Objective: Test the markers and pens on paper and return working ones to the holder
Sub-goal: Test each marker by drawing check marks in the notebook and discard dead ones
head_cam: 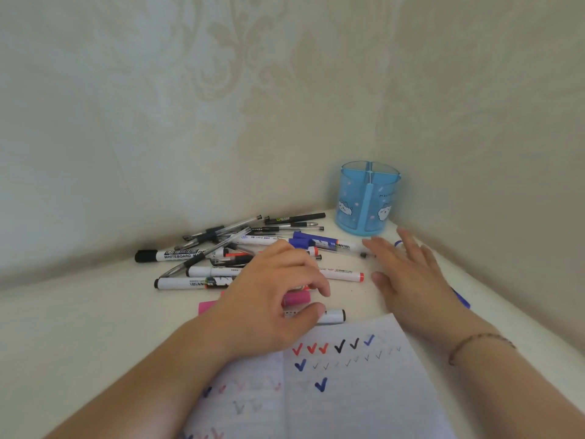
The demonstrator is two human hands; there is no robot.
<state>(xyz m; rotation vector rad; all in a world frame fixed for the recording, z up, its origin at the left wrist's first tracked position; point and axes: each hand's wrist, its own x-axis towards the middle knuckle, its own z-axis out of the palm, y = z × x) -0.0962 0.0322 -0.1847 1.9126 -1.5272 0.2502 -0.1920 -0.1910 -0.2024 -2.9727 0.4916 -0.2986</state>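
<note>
Judging by the paper (348,375) at the near edge, a good chunk of testing is already done: rows of red, black and blue ticks, plus a line of thin grey ones that look like pens. But the blue holder (367,198) at the far right corner looks empty from here, so I'd say nothing has gone back in yet, or very little.

Most of the markers and pens (240,248) are in a loose pile on the table (79,312), left of the holder and just beyond the paper. A pink marker (297,298) and a white marker with a black cap (334,315) lie nearest the paper.

The left hand (272,299) is down over those two, fingers curled, thumb and fingertips closing on the black-capped one, so it looks like the next pick. The right hand (408,274) hovers flat with fingers spread, holding nothing, near the holder. A blue pen (460,299) peeks out from behind that wrist.

So roughly: testing well along, sorting into the holder basically all left to do.
</note>
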